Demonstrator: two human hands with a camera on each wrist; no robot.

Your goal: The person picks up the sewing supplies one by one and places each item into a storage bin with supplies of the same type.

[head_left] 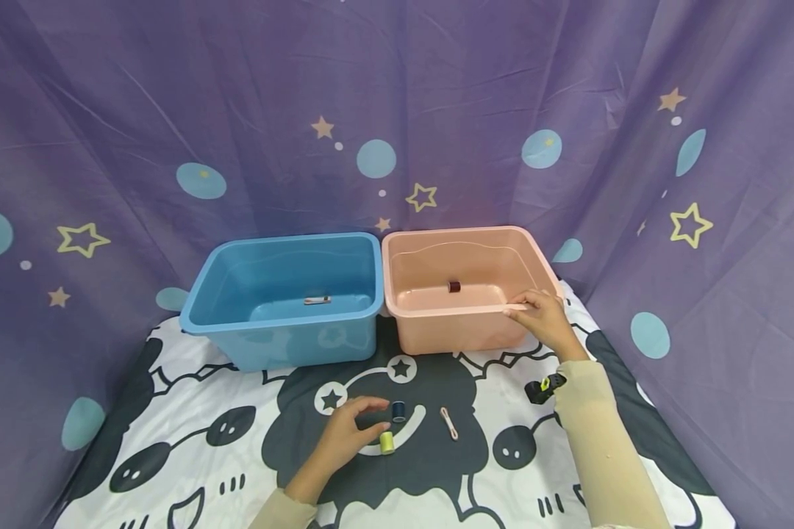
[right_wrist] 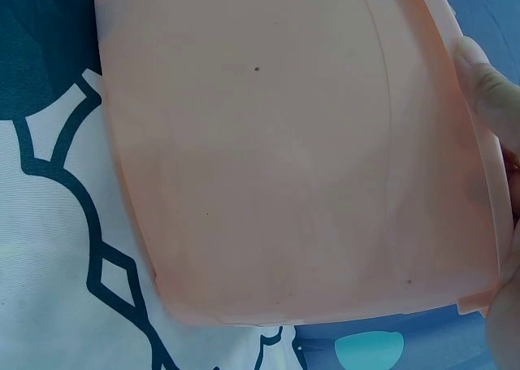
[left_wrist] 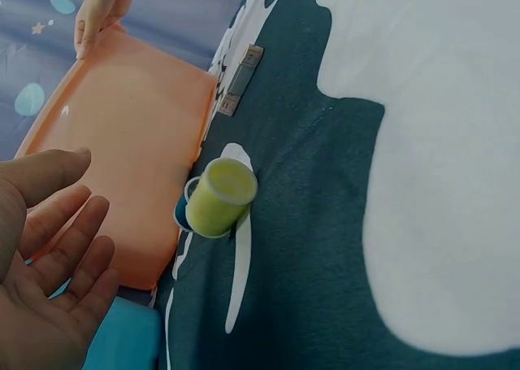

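My left hand (head_left: 352, 433) hovers over the cloth, thumb and fingers spread apart with nothing between them. Just beside its fingertips stand a yellow-green thread spool (head_left: 387, 443) and a navy thread spool (head_left: 398, 411). In the left wrist view the yellow-green spool (left_wrist: 222, 198) partly covers the navy one. My right hand (head_left: 544, 317) grips the front rim of the pink bin (head_left: 463, 330) near its right corner, thumb outside the wall. To the right of the spools lies a slim pale thread skein (head_left: 448, 424), banded at both ends in the left wrist view.
A blue bin (head_left: 291, 345) adjoins the pink one on the left and holds a small skein (head_left: 317, 300). Inside the pink bin sits a dark brown spool (head_left: 454, 286). A black device (head_left: 544, 388) is at the right wrist. Purple curtain (head_left: 397, 88) hangs behind the bins.
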